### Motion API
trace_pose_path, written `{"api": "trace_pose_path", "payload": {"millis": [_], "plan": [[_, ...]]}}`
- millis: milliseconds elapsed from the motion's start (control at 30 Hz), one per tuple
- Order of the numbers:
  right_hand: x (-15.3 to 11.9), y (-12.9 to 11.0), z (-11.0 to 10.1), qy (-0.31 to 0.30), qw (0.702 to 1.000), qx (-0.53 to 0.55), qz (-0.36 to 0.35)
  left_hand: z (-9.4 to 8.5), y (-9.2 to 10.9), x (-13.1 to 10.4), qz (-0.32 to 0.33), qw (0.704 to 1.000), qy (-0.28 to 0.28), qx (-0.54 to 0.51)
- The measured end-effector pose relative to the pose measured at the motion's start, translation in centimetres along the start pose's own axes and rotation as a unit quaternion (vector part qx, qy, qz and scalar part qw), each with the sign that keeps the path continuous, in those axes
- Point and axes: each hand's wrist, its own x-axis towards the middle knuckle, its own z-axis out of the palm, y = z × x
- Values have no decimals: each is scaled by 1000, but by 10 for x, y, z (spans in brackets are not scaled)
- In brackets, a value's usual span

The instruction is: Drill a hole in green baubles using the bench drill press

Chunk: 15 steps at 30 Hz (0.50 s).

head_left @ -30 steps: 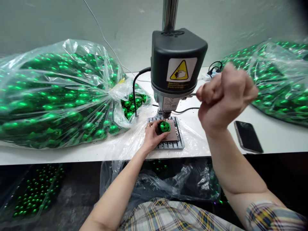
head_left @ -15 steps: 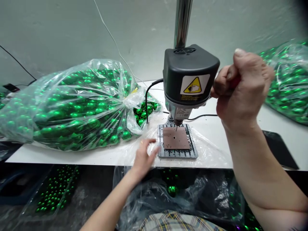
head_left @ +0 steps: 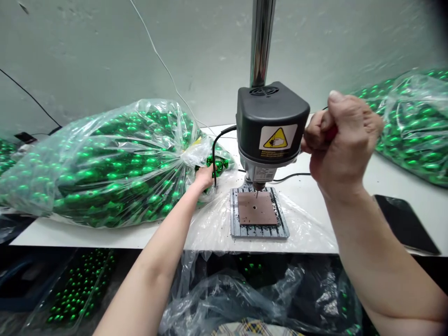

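Observation:
My left hand [head_left: 206,177] is in the open mouth of a clear plastic bag, touching shiny green balls [head_left: 220,165]. Its fingertips are hidden among the balls, so I cannot make out a grip. My right hand [head_left: 345,142] is closed around the handle of a small drill press [head_left: 273,126], with a bit of red [head_left: 331,133] showing between the fingers. Below the motor head, the thin drill bit [head_left: 258,193] points down at a brown square plate [head_left: 264,215] with a round hole. That plate lies on the slotted metal base [head_left: 235,228], amid dark shavings.
The big bag of green balls [head_left: 115,163] fills the table's left side, and another bag [head_left: 413,126] stands at the right. A dark phone [head_left: 408,223] lies near the front right edge. Crumpled clear plastic [head_left: 224,298] hangs below the table. A black cable [head_left: 214,149] loops beside the drill.
My left hand has moved from beside the drill base up and left into the bag's mouth. My right hand stays on the handle. The view has shifted slightly. A green ball below the table is no longer visible.

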Motion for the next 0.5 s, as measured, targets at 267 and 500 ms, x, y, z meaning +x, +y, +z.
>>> {"api": "trace_pose_path", "payload": {"millis": [267,500], "plan": [[0,-1,-2,-7,1000,7,22,-20,6,-16,-58,966,93,-236],[0,-1,1,12,999,30,24,-35,16,-79,-152,766,86,-619]]}}
